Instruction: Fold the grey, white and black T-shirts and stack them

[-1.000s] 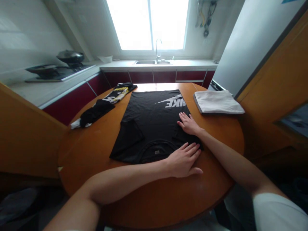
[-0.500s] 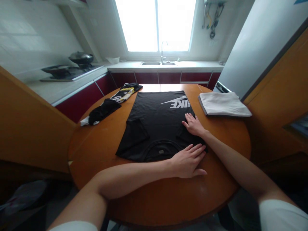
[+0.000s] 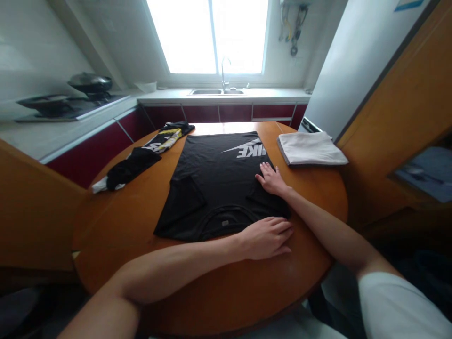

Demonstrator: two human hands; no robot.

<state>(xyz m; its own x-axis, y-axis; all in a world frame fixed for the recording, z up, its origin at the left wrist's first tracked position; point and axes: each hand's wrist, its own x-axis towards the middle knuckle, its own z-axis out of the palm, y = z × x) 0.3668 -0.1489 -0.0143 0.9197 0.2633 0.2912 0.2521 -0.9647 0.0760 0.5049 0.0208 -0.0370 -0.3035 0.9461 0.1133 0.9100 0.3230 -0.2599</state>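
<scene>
A black T-shirt (image 3: 215, 179) with a white logo lies flat on a round wooden table (image 3: 116, 226), collar toward me and both sleeves folded inward. My left hand (image 3: 266, 238) reaches across and lies flat, fingers stretched, on the shirt's near right corner by the shoulder. My right hand (image 3: 270, 179) rests palm down with fingers spread on the shirt's right edge, a little farther from me. Neither hand grips anything.
A folded white cloth (image 3: 309, 148) sits at the table's far right. A black and yellow garment (image 3: 144, 153) lies bunched at the far left. Beyond are a counter with a sink (image 3: 215, 92), a stove with pans (image 3: 67, 101), and wooden panels on both sides.
Both hands stay flat on the shirt's right side. My left hand has slid a little toward the table edge. The shift in view comes mainly from my head moving.
</scene>
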